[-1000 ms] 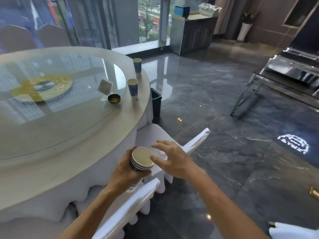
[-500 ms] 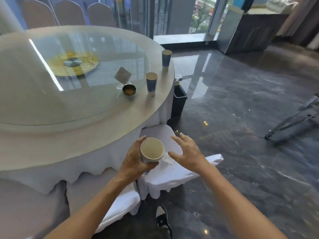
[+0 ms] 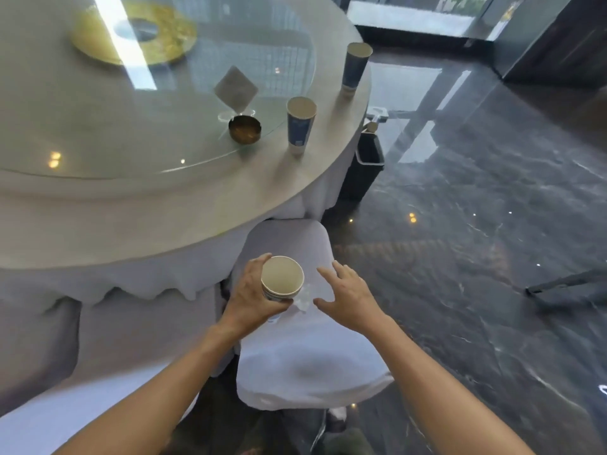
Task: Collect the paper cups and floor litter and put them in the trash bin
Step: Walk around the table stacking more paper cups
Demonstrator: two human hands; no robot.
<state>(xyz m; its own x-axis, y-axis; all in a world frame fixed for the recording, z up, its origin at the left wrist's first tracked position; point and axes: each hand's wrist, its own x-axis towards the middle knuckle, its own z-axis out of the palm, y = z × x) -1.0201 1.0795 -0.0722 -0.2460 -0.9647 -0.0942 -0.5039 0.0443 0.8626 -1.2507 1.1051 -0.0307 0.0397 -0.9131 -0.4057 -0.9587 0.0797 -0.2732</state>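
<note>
Over the white-covered chair seat (image 3: 295, 244), head view: my left hand (image 3: 253, 297) is wrapped around a stack of nested paper cups (image 3: 281, 278), mouth up, held above the seat near the table's edge. My right hand (image 3: 351, 295) hovers just right of the stack, fingers spread wide, holding nothing and not touching the cups. A crumpled white scrap (image 3: 303, 298) shows between the two hands, just below the stack; I cannot tell whether it lies on the seat or hangs from the cups.

Far left, the round table (image 3: 197, 198) carries two upright blue paper cups: the nearer cup (image 3: 300, 126) just outside the glass turntable (image 3: 98, 126), the farther cup (image 3: 354, 67) at the table's right rim. A small brass dish (image 3: 244, 129) and a tilted card stand (image 3: 236, 88) sit on the glass, left of the nearer cup.

Right of the table, a dark trash bin (image 3: 368, 165) stands on the glossy dark floor (image 3: 476, 241), partly behind the tablecloth.
</note>
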